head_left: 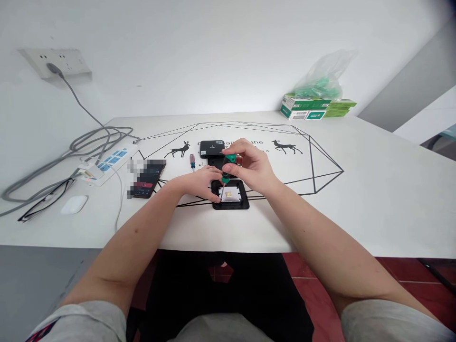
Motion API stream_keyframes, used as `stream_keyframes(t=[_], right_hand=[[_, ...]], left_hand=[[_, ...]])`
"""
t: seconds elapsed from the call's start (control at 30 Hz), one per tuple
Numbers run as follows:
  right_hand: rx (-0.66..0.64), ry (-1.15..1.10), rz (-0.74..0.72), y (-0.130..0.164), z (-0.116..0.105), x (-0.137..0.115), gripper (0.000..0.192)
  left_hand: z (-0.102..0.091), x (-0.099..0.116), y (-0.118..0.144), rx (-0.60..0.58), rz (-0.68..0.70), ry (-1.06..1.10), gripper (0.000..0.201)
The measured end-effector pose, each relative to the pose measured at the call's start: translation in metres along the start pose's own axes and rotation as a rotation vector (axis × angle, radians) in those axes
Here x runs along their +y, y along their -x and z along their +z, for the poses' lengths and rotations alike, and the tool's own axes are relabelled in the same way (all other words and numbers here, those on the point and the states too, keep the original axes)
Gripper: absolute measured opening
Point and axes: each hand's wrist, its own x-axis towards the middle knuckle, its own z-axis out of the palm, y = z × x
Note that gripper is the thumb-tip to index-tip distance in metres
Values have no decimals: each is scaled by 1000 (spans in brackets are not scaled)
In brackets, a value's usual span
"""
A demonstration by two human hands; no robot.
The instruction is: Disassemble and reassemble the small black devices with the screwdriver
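Observation:
In the head view, my right hand (252,165) grips the green-and-black handle of a screwdriver (225,172). The tool stands nearly upright, its shaft pointing down at the left side of a black square housing (231,206). Inside the housing sits a white plate (235,195) with a small gold-yellow square (228,194) on it. My left hand (202,182) holds the housing at its left side, thumb at the front and fingers behind, close to the screwdriver's shaft. The screwdriver's very tip is too small to make out.
Behind the hands lies a black flat device (212,148). A second screwdriver (193,161) lies left of it. Further left are a phone (152,178), power strip (114,161), glasses (46,199) and white case (74,204). Green-white boxes (306,103) stand at the back right.

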Motion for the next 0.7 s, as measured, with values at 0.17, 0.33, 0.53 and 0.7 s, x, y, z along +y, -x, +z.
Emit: stream_keyframes(t=[0.17,0.33,0.53,0.7], right_hand=[[-72,-192,86,-3,-2,-7,28],[-123,-273,51,-4,0,-11,20],[-197,-346,97,-3,-2,-9,21],[-241,-383,160,-3,-3,-12,25]], left_hand=[[-2,3,2,-10,-55,-18,57],[-1,5,3,15,-22,-9,62],[0,2,1,27,-15,2,60],[0,2,1,21,-31,-21,65]])
